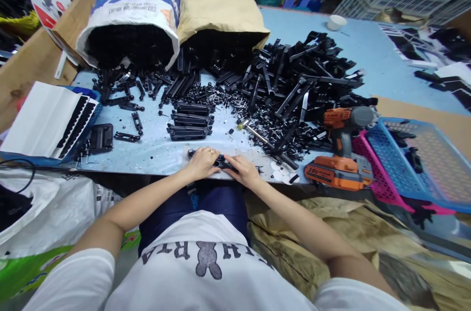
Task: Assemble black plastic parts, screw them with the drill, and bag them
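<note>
At the front edge of the blue table, my left hand (pixel 201 163) and my right hand (pixel 243 169) are closed on a long black plastic part (pixel 221 162). The fingers cover much of it, and its exact kind is hard to make out. My left hand grips its left side, my right hand its right side, with the fingertips close together. Just beyond my hands lie several similar black plastic assemblies (pixel 189 132) in a neat stack of rows. A hammer (pixel 259 135) with a yellow tip rests to the right, among small pins and screws (pixel 235 107).
An orange cordless drill (pixel 340 154) stands at right beside blue and pink plastic baskets (pixel 390 154). Black parts are heaped (pixel 294 75) behind it. A white sack (pixel 136 2) and a brown paper sack (pixel 221 2) lie open at the back. A blue tray (pixel 69 149) holds white sheets at left.
</note>
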`<state>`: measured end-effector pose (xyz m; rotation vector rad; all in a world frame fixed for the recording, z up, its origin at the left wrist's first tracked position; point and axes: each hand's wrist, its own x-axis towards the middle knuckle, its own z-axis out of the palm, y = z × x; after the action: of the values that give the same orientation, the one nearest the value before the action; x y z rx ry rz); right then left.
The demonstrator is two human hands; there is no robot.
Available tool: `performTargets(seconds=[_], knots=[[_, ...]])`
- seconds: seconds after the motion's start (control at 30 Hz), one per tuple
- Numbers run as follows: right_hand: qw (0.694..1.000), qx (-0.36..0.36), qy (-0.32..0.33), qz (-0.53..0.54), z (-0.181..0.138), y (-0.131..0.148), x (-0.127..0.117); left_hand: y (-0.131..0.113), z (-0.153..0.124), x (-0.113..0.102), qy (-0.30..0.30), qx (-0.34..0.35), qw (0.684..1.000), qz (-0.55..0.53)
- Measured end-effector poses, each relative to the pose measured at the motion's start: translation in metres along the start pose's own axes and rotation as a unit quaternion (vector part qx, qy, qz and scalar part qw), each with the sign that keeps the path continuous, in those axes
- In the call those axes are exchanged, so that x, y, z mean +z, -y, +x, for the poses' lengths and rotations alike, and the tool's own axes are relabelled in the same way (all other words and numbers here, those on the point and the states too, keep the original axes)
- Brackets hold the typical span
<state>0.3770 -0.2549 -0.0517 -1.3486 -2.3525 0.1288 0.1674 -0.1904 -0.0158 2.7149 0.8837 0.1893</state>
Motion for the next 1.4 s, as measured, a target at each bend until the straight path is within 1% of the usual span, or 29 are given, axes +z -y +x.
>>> performTargets(seconds=[0.07, 0.17, 0.3, 0.37, 0.43, 0.5, 0.53, 0.6, 0.67, 0.7, 0.77, 0.83, 0.87, 0.9, 0.97, 1.0, 1.07, 1.1, 1.13, 1.2, 1.23, 1.27, 1.3, 1.33, 1.4], knots=[[0.999, -0.041, 0.027, 0.014, 0.004, -0.008, -0.005, 0.001, -0.001, 0.006, -0.022, 0.005, 1.0, 0.001], [0.994, -0.09, 0.055, 0.022, 0.009, -0.017, -0.01, 0.0, -0.004, 0.009, -0.036, -0.002, 0.999, 0.003], [0.994, -0.097, 0.053, -0.006, 0.012, -0.02, -0.011, -0.005, -0.007, 0.009, -0.047, -0.03, 0.998, 0.005], [0.992, -0.111, 0.056, -0.007, 0.015, -0.023, -0.013, -0.006, -0.008, 0.009, -0.049, -0.033, 0.998, 0.0], [0.987, -0.144, 0.076, 0.0, 0.019, -0.029, -0.016, -0.007, -0.009, 0.008, -0.048, -0.028, 0.998, -0.003], [0.979, -0.17, 0.115, -0.016, 0.025, -0.036, -0.021, -0.008, -0.011, 0.007, -0.049, -0.018, 0.999, 0.014], [0.977, -0.166, 0.131, -0.039, 0.028, -0.04, -0.024, -0.008, -0.012, 0.007, -0.052, -0.017, 0.998, 0.032], [0.978, -0.126, 0.139, -0.095, 0.034, -0.042, -0.03, -0.006, -0.013, 0.007, -0.057, -0.028, 0.995, 0.079], [0.982, -0.082, 0.113, -0.127, 0.036, -0.037, -0.037, -0.002, -0.016, 0.002, -0.06, -0.049, 0.992, 0.104], [0.985, -0.078, 0.096, -0.124, 0.036, -0.032, -0.04, 0.0, -0.019, -0.003, -0.064, -0.055, 0.991, 0.101], [0.989, -0.108, 0.066, -0.079, 0.032, -0.014, -0.048, 0.0, -0.029, -0.019, -0.089, -0.041, 0.993, 0.065], [0.988, -0.15, 0.044, 0.002, 0.025, 0.007, -0.057, -0.008, -0.045, -0.041, -0.13, 0.006, 0.991, -0.015], [0.986, -0.16, 0.035, 0.044, 0.021, 0.018, -0.06, -0.016, -0.054, -0.052, -0.148, 0.042, 0.985, -0.08], [0.983, -0.162, 0.028, 0.079, 0.018, 0.028, -0.062, -0.025, -0.062, -0.063, -0.164, 0.076, 0.971, -0.155], [0.981, -0.153, 0.02, 0.117, 0.014, 0.047, -0.06, -0.048, -0.076, -0.077, -0.202, 0.106, 0.935, -0.271], [0.981, -0.146, 0.016, 0.123, 0.014, 0.055, -0.056, -0.059, -0.08, -0.08, -0.222, 0.105, 0.918, -0.312], [0.982, -0.143, 0.014, 0.126, 0.021, 0.071, -0.041, -0.076, -0.084, -0.077, -0.278, 0.084, 0.893, -0.343], [0.982, -0.138, 0.008, 0.132, 0.028, 0.079, -0.03, -0.08, -0.084, -0.071, -0.314, 0.072, 0.885, -0.335], [0.982, -0.121, -0.016, 0.144, 0.036, 0.086, -0.019, -0.081, -0.083, -0.065, -0.35, 0.064, 0.882, -0.309], [0.975, -0.046, -0.117, 0.185, 0.059, 0.095, 0.004, -0.071, -0.08, -0.049, -0.408, 0.066, 0.885, -0.213], [0.964, -0.002, -0.173, 0.201, 0.073, 0.095, 0.012, -0.061, -0.079, -0.041, -0.428, 0.069, 0.889, -0.149], [0.952, 0.035, -0.221, 0.208, 0.089, 0.091, 0.018, -0.049, -0.078, -0.033, -0.435, 0.068, 0.894, -0.081], [0.957, 0.033, -0.213, 0.192, 0.106, 0.082, 0.021, -0.035, -0.077, -0.026, -0.433, 0.064, 0.899, -0.015], [0.97, 0.002, -0.185, 0.157, 0.125, 0.068, 0.02, -0.02, -0.075, -0.019, -0.416, 0.059, 0.907, 0.042], [0.989, -0.056, -0.113, 0.078, 0.167, 0.03, 0.012, 0.008, -0.07, -0.008, -0.331, 0.063, 0.934, 0.115]])
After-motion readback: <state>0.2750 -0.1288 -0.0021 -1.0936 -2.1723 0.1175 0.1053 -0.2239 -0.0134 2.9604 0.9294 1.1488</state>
